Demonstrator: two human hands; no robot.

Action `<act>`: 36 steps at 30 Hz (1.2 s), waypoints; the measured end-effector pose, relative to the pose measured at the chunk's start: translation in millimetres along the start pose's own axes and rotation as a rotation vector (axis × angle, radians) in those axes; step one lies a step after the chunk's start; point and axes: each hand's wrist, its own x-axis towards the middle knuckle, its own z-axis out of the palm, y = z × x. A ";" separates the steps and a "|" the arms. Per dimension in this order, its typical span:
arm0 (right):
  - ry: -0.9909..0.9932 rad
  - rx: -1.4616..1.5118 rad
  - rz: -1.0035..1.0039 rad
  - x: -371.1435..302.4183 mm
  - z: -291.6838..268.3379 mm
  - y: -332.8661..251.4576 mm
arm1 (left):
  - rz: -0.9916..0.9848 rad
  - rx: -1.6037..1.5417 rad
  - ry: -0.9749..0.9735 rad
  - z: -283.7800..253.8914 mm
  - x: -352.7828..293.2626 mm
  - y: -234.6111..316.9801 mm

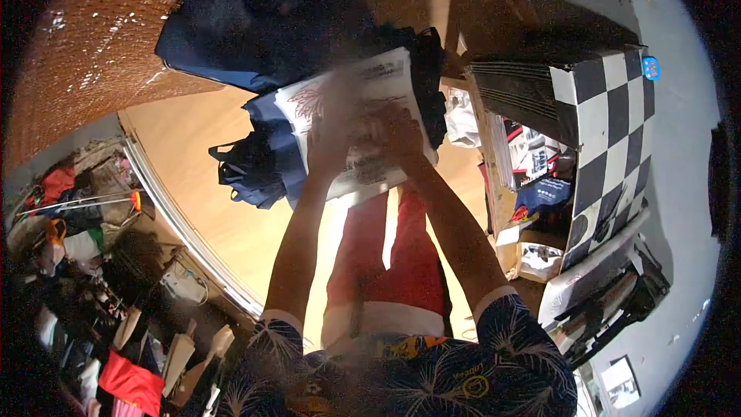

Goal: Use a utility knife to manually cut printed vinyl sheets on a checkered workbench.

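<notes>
In front of me lies a stack of white printed sheets (297, 102) with reddish line drawings and dark print; whether they are paper or cloth I cannot tell. It rests on a pile of navy bags (266, 135), whose handles stick out on the left. My left hand (329, 153) is over the stack's near left part, its fingers lost in blur and shadow. Further right, my right hand (401, 139) reaches onto the top sheet, its fingers bent and seemingly closed on it, though dim.
A black-and-white checkered panel (610, 108) stands at the right beside shelves with packages (540, 162). Brown textured wrapping (85, 69) covers something at far left. Cluttered items, including a red cloth (131, 382), lie lower left. A large dark covering (262, 15) rises beyond the stack.
</notes>
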 end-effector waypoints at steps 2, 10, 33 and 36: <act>0.075 0.009 -0.033 -0.8 4.0 4.3 | 0.003 0.022 0.038 1.2 -1.7 2.0; -0.019 -0.198 -0.321 -47.1 -15.4 32.3 | 0.123 -0.123 -0.206 -19.8 -29.6 39.1; 0.198 0.164 0.225 -238.0 -171.4 47.0 | 0.294 -0.099 -0.073 -54.0 -48.7 118.3; 0.313 0.339 0.501 -293.3 -219.9 76.5 | 0.229 -0.257 -0.008 -57.4 -56.7 156.6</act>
